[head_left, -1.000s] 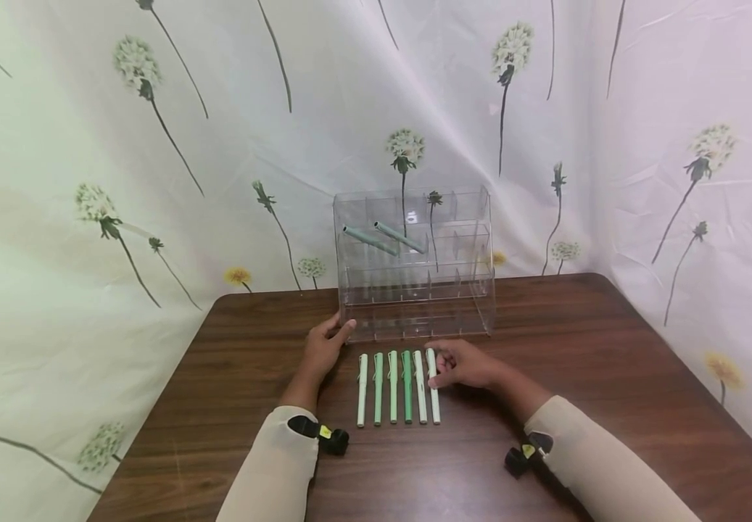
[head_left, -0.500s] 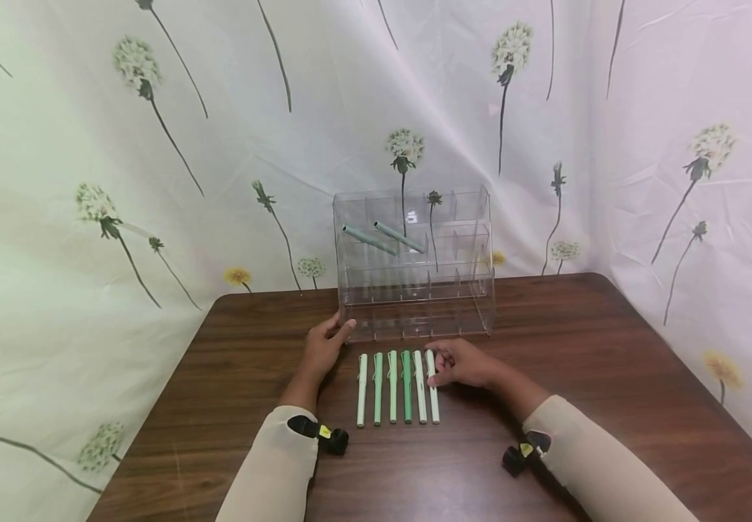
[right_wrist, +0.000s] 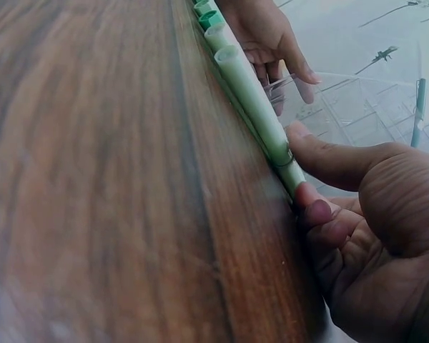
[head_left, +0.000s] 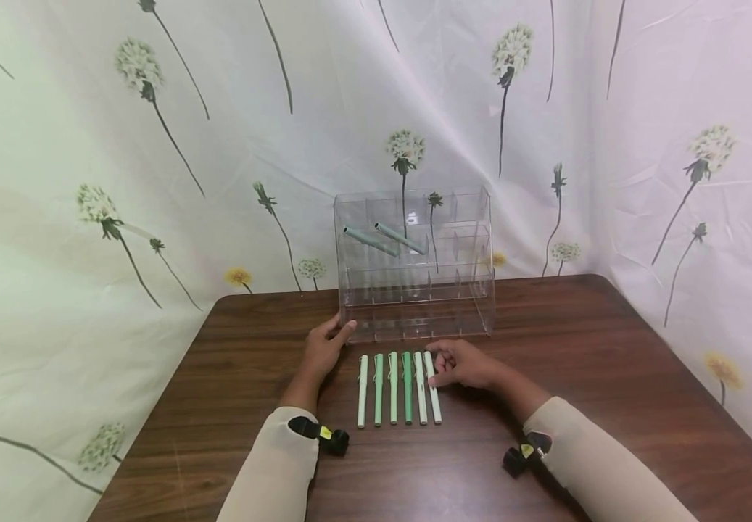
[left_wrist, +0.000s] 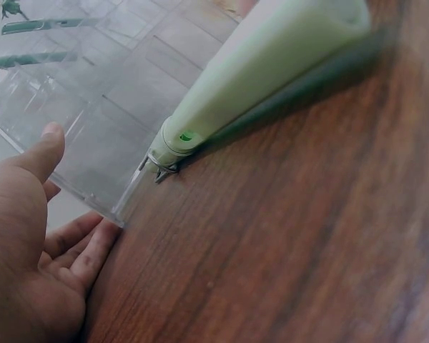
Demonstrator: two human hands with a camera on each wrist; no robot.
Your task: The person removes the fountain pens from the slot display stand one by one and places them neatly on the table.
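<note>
Just below the middle of the frame, the right hand pinches the rightmost pale pen on the brown surface between its fingers. The left hand grips the clear rack by its bottom left corner.

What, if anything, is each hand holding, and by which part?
The right hand pinches the rightmost pen near its clip end. The left hand grips the clear rack by its lower left side.
</note>
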